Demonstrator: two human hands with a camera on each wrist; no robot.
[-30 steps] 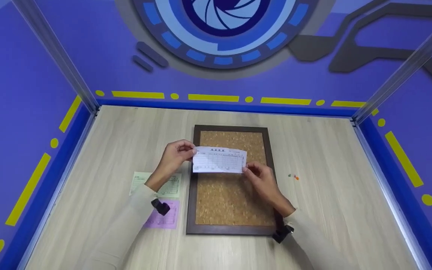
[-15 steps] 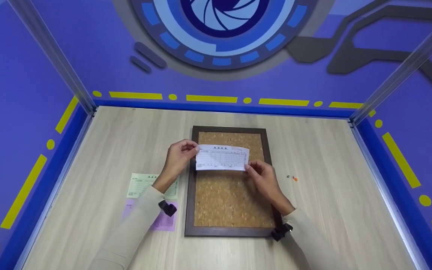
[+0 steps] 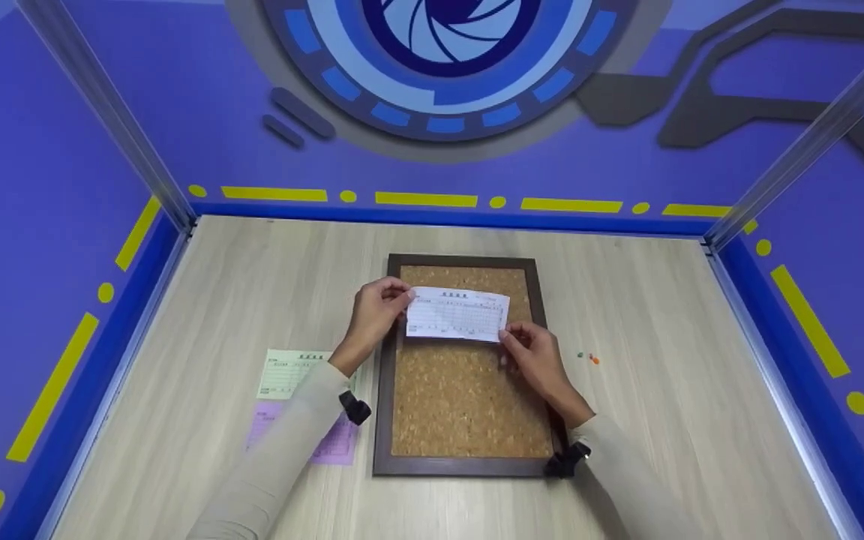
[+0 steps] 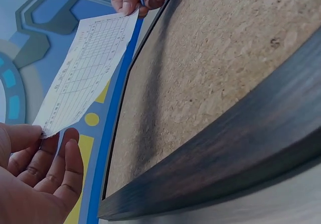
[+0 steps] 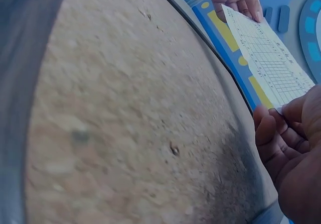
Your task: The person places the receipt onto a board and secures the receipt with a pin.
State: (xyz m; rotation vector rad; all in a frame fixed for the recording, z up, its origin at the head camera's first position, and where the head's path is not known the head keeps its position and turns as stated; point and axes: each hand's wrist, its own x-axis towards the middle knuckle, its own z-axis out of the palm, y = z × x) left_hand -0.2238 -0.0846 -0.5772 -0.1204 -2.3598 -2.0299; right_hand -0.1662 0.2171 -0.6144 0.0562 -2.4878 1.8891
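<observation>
Left hand [image 3: 376, 315] is pinching the white printed slip [image 3: 458, 315] by its far left corner, thumb and fingertips closing on the paper; right hand [image 3: 537, 360] is pinching its near right corner the same way. The slip is hanging above the far half of the cork board [image 3: 469, 405], stretching between the two hands; both wrist views are showing it apart from the cork and are catching a shadow on the board's surface. Compared with a second ago, the slip is sitting farther right: its left end, then overlapping the left rail of the dark frame [image 3: 469, 466], is now lying inside that rail as the head view sees it. The left hand is showing the larger shift rightward, the right hand a smaller one. The left sleeve [image 3: 274, 457] is also crossing farther right, and more of the purple slip [image 3: 334, 446] is showing at its left end. That slip is lying on the counter [image 3: 664, 420] left of the board, with the green slip [image 3: 282, 375] just beyond it on the far side; the sleeve is partly covering both. Right of the board, small green and orange bits [image 3: 595, 361] are resting, too small to identify. Board, coloured slips and bits are keeping their places.
</observation>
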